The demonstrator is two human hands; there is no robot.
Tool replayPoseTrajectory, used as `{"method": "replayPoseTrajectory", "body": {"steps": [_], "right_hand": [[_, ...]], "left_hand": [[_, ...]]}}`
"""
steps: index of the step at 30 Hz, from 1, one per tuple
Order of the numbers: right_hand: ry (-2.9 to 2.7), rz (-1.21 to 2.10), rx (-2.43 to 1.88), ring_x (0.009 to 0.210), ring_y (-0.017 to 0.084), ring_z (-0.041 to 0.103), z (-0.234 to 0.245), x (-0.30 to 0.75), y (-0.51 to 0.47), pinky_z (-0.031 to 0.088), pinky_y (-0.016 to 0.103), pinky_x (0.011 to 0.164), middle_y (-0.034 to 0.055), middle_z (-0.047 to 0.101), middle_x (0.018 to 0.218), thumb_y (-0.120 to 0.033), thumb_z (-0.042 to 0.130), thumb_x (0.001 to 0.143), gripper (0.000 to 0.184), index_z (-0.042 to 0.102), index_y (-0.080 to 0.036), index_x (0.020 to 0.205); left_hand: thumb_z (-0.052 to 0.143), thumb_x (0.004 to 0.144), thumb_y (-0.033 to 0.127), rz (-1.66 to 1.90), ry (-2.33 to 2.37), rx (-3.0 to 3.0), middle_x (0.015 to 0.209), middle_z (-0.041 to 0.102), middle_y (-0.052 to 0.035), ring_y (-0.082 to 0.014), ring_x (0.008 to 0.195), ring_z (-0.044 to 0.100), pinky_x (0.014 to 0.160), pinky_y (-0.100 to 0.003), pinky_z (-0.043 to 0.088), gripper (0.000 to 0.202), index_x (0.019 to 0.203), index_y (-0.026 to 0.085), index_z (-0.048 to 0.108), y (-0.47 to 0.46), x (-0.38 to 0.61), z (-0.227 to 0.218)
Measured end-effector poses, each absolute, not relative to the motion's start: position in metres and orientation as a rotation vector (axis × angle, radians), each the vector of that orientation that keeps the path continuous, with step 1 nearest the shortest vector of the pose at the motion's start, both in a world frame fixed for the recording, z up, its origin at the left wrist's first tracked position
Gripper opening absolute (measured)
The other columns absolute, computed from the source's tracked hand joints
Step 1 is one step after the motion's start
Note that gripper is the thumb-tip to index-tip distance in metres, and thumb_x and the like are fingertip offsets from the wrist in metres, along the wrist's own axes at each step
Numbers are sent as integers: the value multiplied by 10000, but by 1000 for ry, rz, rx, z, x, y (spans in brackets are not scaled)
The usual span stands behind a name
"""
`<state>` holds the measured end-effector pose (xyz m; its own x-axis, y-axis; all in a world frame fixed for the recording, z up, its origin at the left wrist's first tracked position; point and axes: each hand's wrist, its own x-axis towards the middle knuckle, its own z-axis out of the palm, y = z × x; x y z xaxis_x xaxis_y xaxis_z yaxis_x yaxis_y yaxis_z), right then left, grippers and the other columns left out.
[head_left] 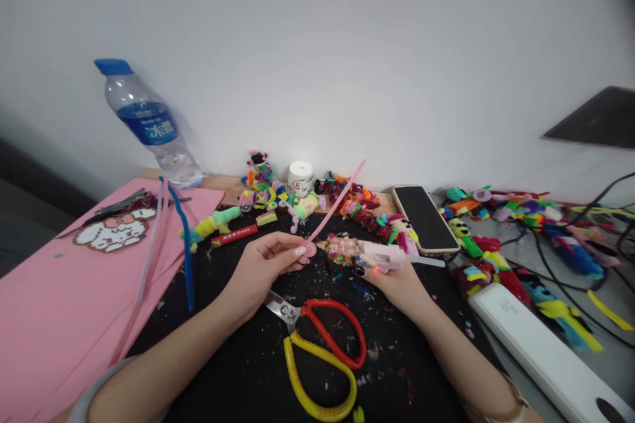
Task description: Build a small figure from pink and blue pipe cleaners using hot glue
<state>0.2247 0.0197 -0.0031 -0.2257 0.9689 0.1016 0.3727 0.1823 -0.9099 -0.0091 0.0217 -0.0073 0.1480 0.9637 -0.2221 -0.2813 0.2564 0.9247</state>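
Many scraps (374,350) fleck black matting (223,350); left hand (265,261) pinches a coil (309,248), right hand (399,287) grips a glue gun (384,256).

In the left hand (278,259), a pink pipe cleaner (338,200) is showing a matt, fuzzy nap. In the right hand (399,285), a hot-glue gun (389,256) is showing smooth pink plastic behind a rough, bead-crusted front. Below the hands, scissors (284,310) are gleaming in metal, their handles (330,304) looking like smooth plastic. Beyond the right hand, a smartphone (421,218) is presenting glossy dark glass. Left of the hands, pink paper (54,317) is lying matt; beyond it, a clear plastic bottle (176,158) is shining.
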Motion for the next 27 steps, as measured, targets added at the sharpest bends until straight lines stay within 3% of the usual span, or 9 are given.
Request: {"method": "replayPoseTrajectory", "body": {"steps": [6,15,27], "right_hand": [[-1753,1017,-1311,701,214,631,-5,225,20,523,306,636,40,685,719,-231,605,699,65,638,-176,709],[-1775,1036,-1344,567,151,514,-3,224,18,431,248,513,1,584,606,-230,630,640,74,575,-181,640],[-1741,953,-1352,644,188,573,-2,223,19,476,286,596,41,647,697,-261,589,681,100,629,-176,717]], "left_hand": [[745,706,261,1097,1013,847,806,725,-5,-73,695,633,644,-149,503,170,850,181,704,22,-10,-8],[750,701,252,1124,1013,811,816,733,6,-66,702,634,653,-141,499,156,839,194,708,22,-10,-8],[737,715,248,1135,1012,825,835,735,-5,-75,726,636,666,-149,498,148,849,191,711,23,-9,-8]]}}
